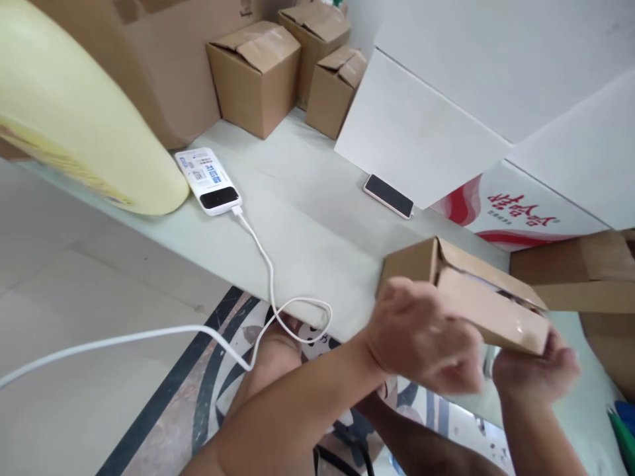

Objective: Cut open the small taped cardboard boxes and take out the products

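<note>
A small brown cardboard box (491,304) is tilted above the bench at the right, its top flap partly lifted along one long edge. My right hand (538,367) grips the near right end of this box, fingers curled under it. In front of the box's left part is my left hand (424,334), closed and smeared by motion. Whatever its curled fingers may hold is hidden. Dark and light contents show faintly through the gap under the flap, too small to name.
Several brown cartons (258,79) stand at the back. A phone (388,196) lies by large white boxes (421,125). A white power bank (208,178) has a white cable (270,264) that loops over the bench edge. Something pale yellow and rounded (89,112) fills the upper left.
</note>
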The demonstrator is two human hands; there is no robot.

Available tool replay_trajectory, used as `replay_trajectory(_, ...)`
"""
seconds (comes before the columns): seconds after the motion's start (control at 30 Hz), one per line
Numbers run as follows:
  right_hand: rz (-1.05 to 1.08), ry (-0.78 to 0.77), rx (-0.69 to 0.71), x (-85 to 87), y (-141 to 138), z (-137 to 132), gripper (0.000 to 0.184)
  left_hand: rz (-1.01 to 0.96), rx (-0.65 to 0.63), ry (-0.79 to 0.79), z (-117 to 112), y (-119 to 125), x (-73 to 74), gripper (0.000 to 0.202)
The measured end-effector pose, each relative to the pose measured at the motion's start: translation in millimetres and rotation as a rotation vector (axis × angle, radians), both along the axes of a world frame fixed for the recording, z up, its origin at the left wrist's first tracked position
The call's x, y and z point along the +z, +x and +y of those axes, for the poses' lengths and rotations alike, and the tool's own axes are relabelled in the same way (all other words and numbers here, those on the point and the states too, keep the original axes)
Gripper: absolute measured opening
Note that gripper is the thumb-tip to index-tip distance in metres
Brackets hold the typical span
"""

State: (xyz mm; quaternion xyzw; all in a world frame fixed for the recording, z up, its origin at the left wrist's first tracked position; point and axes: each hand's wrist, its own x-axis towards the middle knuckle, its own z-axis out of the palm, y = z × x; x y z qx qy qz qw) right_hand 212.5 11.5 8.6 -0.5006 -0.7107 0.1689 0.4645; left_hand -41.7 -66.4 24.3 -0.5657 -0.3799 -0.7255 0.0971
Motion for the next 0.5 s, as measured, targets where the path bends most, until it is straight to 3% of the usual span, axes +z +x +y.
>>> replay_trajectory(0.07, 0.201, 0.012, -0.031, -11.6, 4, -13, 0.058, -0.117, -0.034, -0.196, 13, -7, 2.3, 0.012)
replay_trajectory(0.13, 0.403, -0.03, -0.053, -16.2, -5, -18, 0.055, -0.202, -0.259, -0.492, 30, -9, 3.2, 0.024)
replay_trajectory(0.2, 0.635, -0.083, -0.076, -14.9, -18, -16, 0.048, -0.246, -0.498, -0.693, 43, -4, 1.5, 0.035)
replay_trajectory(0.27, 0.795, -0.103, -0.109, -11.2, -26, -15, 0.042, -0.29, -0.645, -0.752, 52, 3, -2.6, 0.041)
replay_trajectory(0.37, 0.843, -0.134, -0.14, -10.4, -25, -20, 0.041, -0.392, -0.751, -0.758, 58, 10, -8.8, 0.042)
replay_trajectory(0.5, 0.798, -0.176, -0.164, -27.1, -10, -31, 0.052, -0.537, -0.781, -0.816, 63, 10, -8.2, 0.045)
